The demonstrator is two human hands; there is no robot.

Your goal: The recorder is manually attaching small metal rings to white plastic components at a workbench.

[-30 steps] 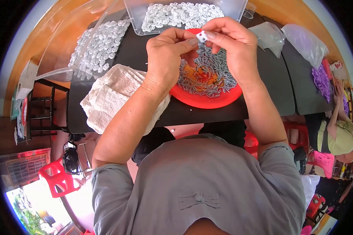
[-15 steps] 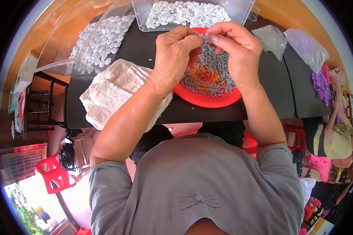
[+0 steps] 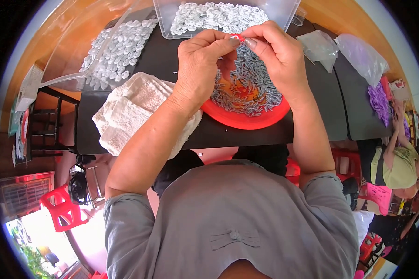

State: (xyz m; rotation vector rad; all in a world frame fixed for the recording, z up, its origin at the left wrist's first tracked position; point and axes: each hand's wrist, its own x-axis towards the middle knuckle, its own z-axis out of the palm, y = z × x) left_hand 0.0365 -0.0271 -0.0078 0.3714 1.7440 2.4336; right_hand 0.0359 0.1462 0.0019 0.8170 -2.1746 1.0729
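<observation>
My left hand [image 3: 195, 67] is closed in a pinch above the far side of a red basin [image 3: 246, 123], holding a small white oval ring-like piece [image 3: 235, 38] at its fingertips. Thumb and fingers of my right hand [image 3: 285, 63] are pinched together right beside that piece; whatever they grip is too small to make out. Many small grey rod-shaped pieces [image 3: 256, 79] lie in the basin below both hands. A folded cream towel [image 3: 139, 104] is under my left forearm.
Beyond my hands stands a clear plastic bin [image 3: 164, 21] of white oval pieces [image 3: 209, 16]. More such pieces [image 3: 111, 51] lie at the far left by a clear tub [image 3: 70, 76]. Plastic bags [image 3: 362, 56] and a purple bundle [image 3: 378, 104] are at right, near another person [image 3: 395, 162].
Both hands have shifted slightly, and the fingertips have turned so that a white oval piece now shows between them. The basin's contents look much the same.
</observation>
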